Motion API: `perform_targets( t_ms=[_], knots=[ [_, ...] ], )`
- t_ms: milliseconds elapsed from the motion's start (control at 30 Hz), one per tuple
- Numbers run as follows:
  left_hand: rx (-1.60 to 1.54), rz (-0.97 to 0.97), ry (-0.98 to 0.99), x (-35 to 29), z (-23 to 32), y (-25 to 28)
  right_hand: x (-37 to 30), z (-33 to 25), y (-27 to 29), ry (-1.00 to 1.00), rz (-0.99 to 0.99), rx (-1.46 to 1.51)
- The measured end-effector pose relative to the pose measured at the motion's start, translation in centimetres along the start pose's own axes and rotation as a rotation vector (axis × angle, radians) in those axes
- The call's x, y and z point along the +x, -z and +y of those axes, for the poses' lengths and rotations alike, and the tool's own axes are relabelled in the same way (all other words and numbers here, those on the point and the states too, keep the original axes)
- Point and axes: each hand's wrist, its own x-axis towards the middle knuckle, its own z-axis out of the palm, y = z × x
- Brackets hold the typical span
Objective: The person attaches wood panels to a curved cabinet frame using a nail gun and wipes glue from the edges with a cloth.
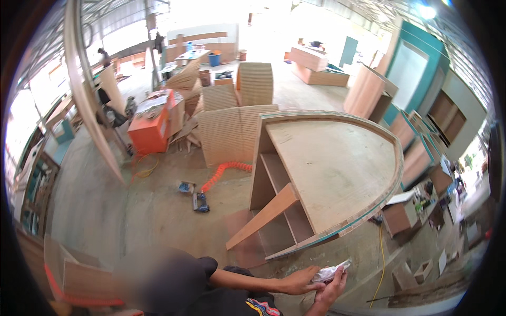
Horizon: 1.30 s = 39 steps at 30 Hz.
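- White crumpled packet (328, 273), held near the lower edge of my view, just off the near side of the curved cabinet (337, 163); its wrinkled surface keeps me from telling what is inside.
- My right hand (333, 290) curls around its near right side, fingers closed on it and one end poking out past them; I judge this cradling grip keeps something so limp steady.
- My left hand (301, 282) reaches across and meets it from the left, fingers bent and partly closed; whether they pinch it or only touch it, I cannot tell. Two hands probably suit a thing that gives so easily.
- Beyond them the cabinet shows me its pale, smudged flat face, framed by a curved rim; a sloping board (262, 217) crosses its open shelves, perhaps as a prop.
- On the scuffed, dusty concrete floor (163, 226) lies a blue-black power tool (200, 203), its coiled orange hose (226, 171) slack, likely set down within easy reach.
- Ribbed panels (226, 134) stand behind, near an orange table (149, 136) heaped with clutter.
- Around me spreads a bright, open-sided workshop: metal roof framing above, a teal-edged panel (440, 47) upright at the right, a yellow hose (381, 263) trailing below it.
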Motion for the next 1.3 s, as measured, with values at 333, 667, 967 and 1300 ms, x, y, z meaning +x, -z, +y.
perform_targets(
  t_ms=[333, 667, 967, 1300],
  knots=[
    [-0.412, 0.352, 0.048, -1.5, 2.5, -6.3, 2.4, -1.9, 4.0, 0.017, -0.655, -0.075],
    [-0.276, 0.305, 0.234, -2.2, 2.2, -9.5, 1.4, -2.1, 5.9, -0.132, -0.703, 0.194],
    [-0.668, 0.189, 0.223, -5.7, 4.7, -11.1, 1.5, -4.5, 4.5, 0.077, -0.612, 0.110],
    [-0.363, 0.475, 0.113, -7.7, 5.1, -2.1, -3.0, -3.4, -2.6, 0.220, -0.677, 0.097]
  ],
)
